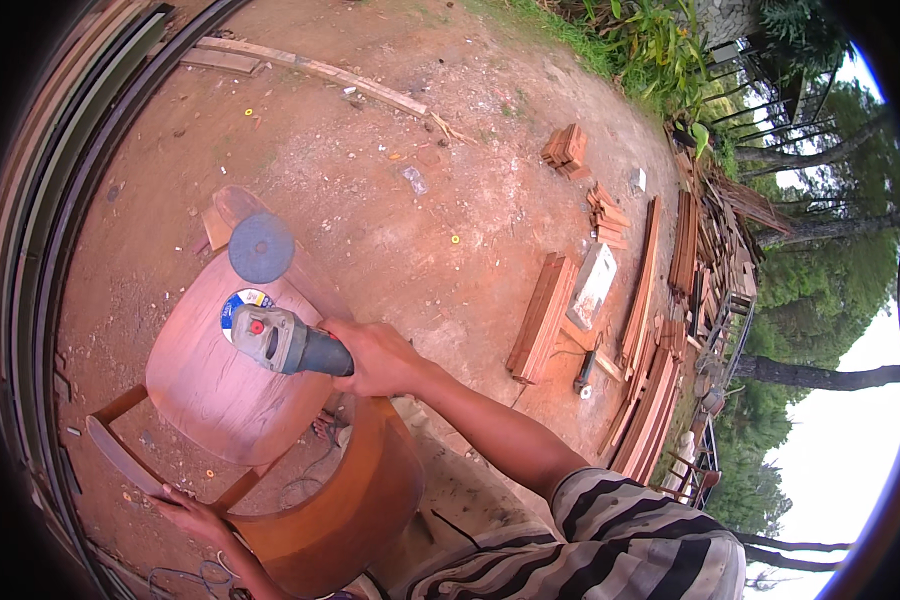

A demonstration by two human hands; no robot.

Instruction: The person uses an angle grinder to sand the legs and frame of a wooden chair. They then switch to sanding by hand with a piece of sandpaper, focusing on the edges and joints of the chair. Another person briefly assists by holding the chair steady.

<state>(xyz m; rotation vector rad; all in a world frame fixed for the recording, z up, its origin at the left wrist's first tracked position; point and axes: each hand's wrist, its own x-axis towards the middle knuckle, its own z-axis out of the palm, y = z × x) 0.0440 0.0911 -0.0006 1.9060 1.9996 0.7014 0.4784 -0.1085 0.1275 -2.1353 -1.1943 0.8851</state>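
My right hand grips a grey angle grinder, held over a pale, rounded wooden seat. A dark grey disc lies on the seat's upper part, and a disc with a blue-and-white label shows partly behind the grinder's head. My left hand holds the lower rail of a varnished brown wooden chair part with a curved back panel, below the seat. A flat oval armrest extends to the left of that hand.
Timber stacks lie to the right, with a white slab and another grinder among them. Long rails run along the left edge. A plank lies across the dirt ground. Cables lie at bottom left; greenery borders the ground.
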